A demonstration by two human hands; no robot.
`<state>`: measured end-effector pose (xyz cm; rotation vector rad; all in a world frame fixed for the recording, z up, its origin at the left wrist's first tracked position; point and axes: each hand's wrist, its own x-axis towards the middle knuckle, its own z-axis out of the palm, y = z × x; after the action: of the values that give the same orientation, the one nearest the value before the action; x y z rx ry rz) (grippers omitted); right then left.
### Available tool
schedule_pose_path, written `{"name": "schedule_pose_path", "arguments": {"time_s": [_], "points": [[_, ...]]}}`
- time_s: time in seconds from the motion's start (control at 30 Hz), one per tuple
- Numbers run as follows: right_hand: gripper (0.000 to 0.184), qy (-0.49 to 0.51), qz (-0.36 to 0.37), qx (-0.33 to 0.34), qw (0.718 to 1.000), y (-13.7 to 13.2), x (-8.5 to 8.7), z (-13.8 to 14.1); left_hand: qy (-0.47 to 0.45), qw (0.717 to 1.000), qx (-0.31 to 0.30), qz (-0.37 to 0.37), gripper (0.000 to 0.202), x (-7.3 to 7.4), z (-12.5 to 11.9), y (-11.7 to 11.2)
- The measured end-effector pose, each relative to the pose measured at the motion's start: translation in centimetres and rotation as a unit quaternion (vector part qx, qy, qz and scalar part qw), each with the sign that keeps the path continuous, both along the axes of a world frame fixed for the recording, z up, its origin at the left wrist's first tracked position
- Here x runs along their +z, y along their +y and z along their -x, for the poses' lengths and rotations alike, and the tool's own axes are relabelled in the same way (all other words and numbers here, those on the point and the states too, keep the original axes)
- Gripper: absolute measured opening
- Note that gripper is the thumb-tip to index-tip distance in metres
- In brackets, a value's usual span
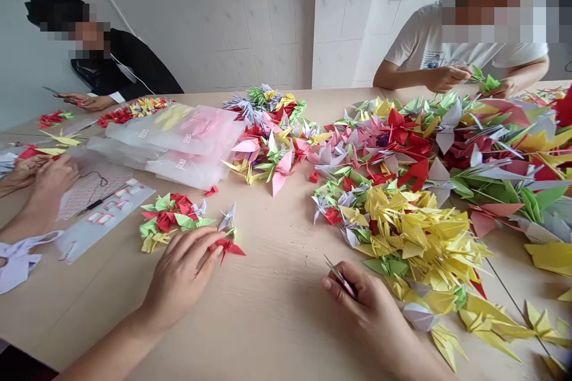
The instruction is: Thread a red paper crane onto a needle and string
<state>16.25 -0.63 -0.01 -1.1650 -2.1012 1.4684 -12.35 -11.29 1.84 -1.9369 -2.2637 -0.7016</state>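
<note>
My left hand [181, 274] rests on the wooden table [268, 315] and pinches a small red paper crane [227, 246] at its fingertips. Just beyond it lies a small heap of green, red and yellow cranes [167, 220], with a white crane [229, 215] beside it. My right hand [370, 309] is closed around a thin pink and metal tool [338, 275], its tip pointing up and left. To its right spreads a big pile of yellow cranes [415, 238].
A large mixed heap of coloured cranes [469, 137] covers the right side, another heap [272, 137] the middle. Clear plastic bags [179, 137] lie left of centre. Three other people sit around: hands at the left [40, 175], one far left [111, 65], one far right [447, 77].
</note>
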Motion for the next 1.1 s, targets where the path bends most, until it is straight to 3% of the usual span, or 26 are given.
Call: {"name": "schedule_pose_path", "arguments": {"time_s": [0.07, 0.2, 0.37, 0.5, 0.57, 0.7, 0.83, 0.9, 1.0, 1.1], "points": [[0.036, 0.000, -0.003, 0.003, 1.000, 0.0, -0.1, 0.0, 0.084, 0.995, -0.055, -0.024, 0.035, -0.4, -0.4, 0.1], [0.037, -0.007, -0.009, 0.009, 1.000, -0.1, -0.2, 0.0, 0.142, 0.972, -0.171, 0.070, 0.045, -0.9, -1.4, 2.0], [0.038, -0.008, -0.014, 0.008, 1.000, 0.0, -0.2, 0.0, 0.168, 0.974, -0.123, 0.089, 0.033, -1.0, 1.4, 5.5], [0.036, -0.007, -0.011, 0.010, 1.000, 0.0, 0.0, 0.1, 0.217, 0.970, -0.066, 0.090, 0.032, -0.6, 5.2, 6.5], [0.035, -0.007, -0.009, 0.010, 1.000, -0.1, 0.0, 0.1, 0.221, 0.969, -0.068, 0.088, 0.034, -0.1, 5.4, 6.6], [0.035, 0.001, -0.009, 0.008, 1.000, -0.2, 0.1, 0.2, 0.135, 0.976, -0.158, 0.067, 0.040, 0.8, 1.0, 7.7], [0.035, 0.020, -0.007, -0.014, 1.000, -0.4, 0.4, 0.3, -0.008, 0.966, -0.251, 0.052, 0.048, 0.2, -5.3, 11.5], [0.035, 0.029, -0.011, -0.027, 0.999, -0.5, 0.6, 0.3, -0.089, 0.967, -0.238, 0.018, 0.048, -0.8, -7.2, 14.4], [0.035, 0.033, -0.032, -0.033, 0.998, -0.5, 0.9, 0.2, -0.118, 0.969, -0.216, -0.001, 0.045, -2.2, -8.6, 18.5], [0.034, 0.033, -0.050, -0.036, 0.998, -0.5, 1.1, 0.1, -0.137, 0.962, -0.238, 0.001, 0.039, -2.9, -9.8, 20.3]]}}
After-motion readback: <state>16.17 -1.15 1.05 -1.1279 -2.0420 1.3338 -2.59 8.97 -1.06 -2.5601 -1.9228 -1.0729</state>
